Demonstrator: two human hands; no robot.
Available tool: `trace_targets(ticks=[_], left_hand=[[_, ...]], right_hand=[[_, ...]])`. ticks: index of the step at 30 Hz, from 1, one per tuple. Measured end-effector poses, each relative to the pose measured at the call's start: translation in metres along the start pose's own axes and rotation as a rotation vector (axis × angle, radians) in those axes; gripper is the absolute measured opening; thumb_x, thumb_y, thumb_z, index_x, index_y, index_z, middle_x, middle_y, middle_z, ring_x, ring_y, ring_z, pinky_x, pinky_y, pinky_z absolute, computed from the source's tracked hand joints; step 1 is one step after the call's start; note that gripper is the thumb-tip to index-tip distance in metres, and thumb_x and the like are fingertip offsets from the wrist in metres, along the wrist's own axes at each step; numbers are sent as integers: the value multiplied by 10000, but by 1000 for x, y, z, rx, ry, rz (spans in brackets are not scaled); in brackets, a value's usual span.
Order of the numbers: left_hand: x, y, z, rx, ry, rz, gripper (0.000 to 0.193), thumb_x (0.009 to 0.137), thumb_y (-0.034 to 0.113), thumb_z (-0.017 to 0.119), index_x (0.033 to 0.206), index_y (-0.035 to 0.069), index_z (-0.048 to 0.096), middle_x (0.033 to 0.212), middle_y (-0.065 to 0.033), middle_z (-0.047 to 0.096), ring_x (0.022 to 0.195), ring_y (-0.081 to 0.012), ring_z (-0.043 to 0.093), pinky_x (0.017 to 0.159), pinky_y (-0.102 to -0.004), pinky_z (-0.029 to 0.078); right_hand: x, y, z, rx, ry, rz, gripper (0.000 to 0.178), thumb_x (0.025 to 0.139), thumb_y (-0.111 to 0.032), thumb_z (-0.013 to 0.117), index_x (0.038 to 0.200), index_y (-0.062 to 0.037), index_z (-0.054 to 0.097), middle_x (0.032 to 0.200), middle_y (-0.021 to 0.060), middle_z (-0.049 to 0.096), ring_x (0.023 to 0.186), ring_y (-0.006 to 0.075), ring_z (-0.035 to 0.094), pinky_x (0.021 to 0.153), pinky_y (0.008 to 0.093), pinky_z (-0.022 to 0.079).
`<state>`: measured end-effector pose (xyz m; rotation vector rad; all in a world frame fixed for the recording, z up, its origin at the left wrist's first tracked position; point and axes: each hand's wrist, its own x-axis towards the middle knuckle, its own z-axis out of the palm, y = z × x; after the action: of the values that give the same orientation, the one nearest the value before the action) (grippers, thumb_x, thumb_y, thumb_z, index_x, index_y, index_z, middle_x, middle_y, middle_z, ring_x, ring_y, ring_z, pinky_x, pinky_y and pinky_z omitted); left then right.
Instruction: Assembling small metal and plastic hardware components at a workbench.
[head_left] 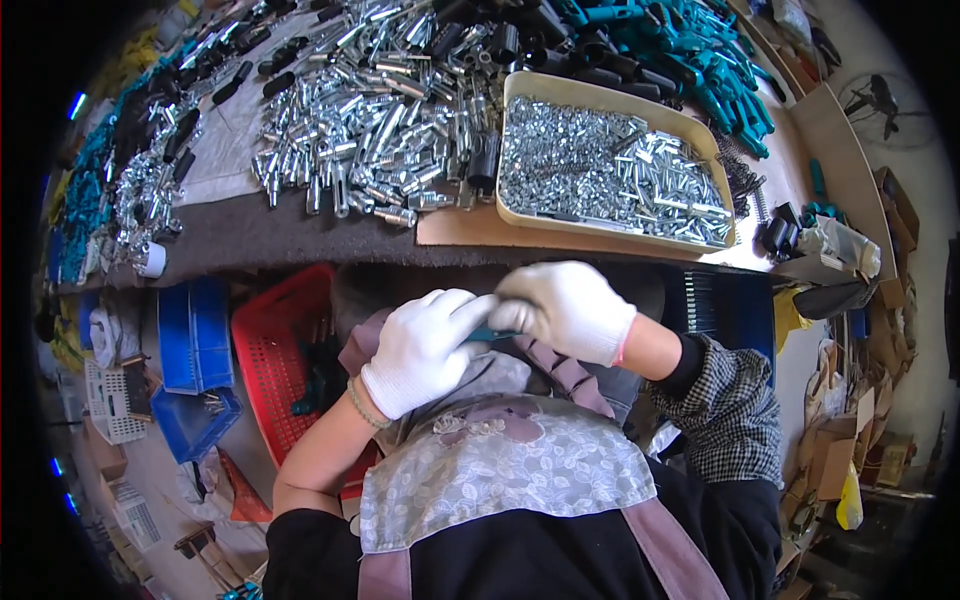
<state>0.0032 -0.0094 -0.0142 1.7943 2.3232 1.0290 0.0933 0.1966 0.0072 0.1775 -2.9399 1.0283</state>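
Over my lap, my left hand (pixel 425 348) and my right hand (pixel 568 312), both in white knit gloves, meet in front of the workbench. Between their fingers shows a slim teal piece (pixel 490 334), which looks like a plastic tool handle; most of it is hidden by the gloves. Curled fingers of my left hand wrap its left side. My right hand is closed at its other end, thumb and fingers pressed together. Whether a smaller part sits in the right fingers cannot be seen.
A cream tray (pixel 590 231) of small metal nuts and pins stands at the bench edge. Heaps of silver metal fittings (pixel 370 140), black sleeves (pixel 530 40) and teal handles (pixel 715 80) lie behind. Below left are a red crate (pixel 275 350) and blue bins (pixel 195 340).
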Motion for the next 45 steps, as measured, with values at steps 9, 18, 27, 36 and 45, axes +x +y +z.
trace_targets(ticks=[9, 18, 27, 36, 45], left_hand=[[-5, 9, 2, -69, -11, -40, 422, 762, 232, 775, 1144, 107, 649, 896, -89, 631, 815, -300, 654, 702, -389, 533], [-10, 8, 1, -42, 18, -35, 498, 727, 230, 808, 1183, 102, 657, 934, -99, 659, 821, -299, 674, 716, -389, 547], [7, 20, -16, 152, 3, 34, 803, 734, 246, 763, 1449, 43, 458, 779, -72, 576, 712, -257, 605, 643, -379, 507], [10, 12, -12, 138, 5, 15, 808, 718, 217, 769, 1442, 27, 465, 800, -77, 603, 734, -265, 609, 644, -382, 509], [6, 21, 0, -202, -109, -274, 745, 770, 206, 788, 1422, 51, 460, 1111, -237, 671, 943, -396, 688, 811, -436, 562]], right_hand=[[41, 61, -67, -327, 230, 350, 231, 804, -266, 695, 877, -50, 731, 864, 159, 707, 835, 371, 676, 748, 433, 523], [29, 79, -69, -39, 478, 105, 138, 851, -99, 652, 926, -28, 742, 860, 157, 718, 793, 306, 697, 738, 351, 532], [4, -10, -26, 293, -27, 174, 189, 799, -195, 738, 841, -10, 738, 754, 153, 694, 681, 278, 679, 662, 353, 526], [-11, -5, -5, -188, 89, -244, 307, 856, -312, 697, 1079, -103, 666, 890, 82, 658, 815, 292, 671, 698, 405, 534], [-16, 15, 6, -385, 172, -526, 350, 803, -225, 656, 1129, -106, 610, 934, 41, 606, 869, 229, 620, 726, 380, 505]])
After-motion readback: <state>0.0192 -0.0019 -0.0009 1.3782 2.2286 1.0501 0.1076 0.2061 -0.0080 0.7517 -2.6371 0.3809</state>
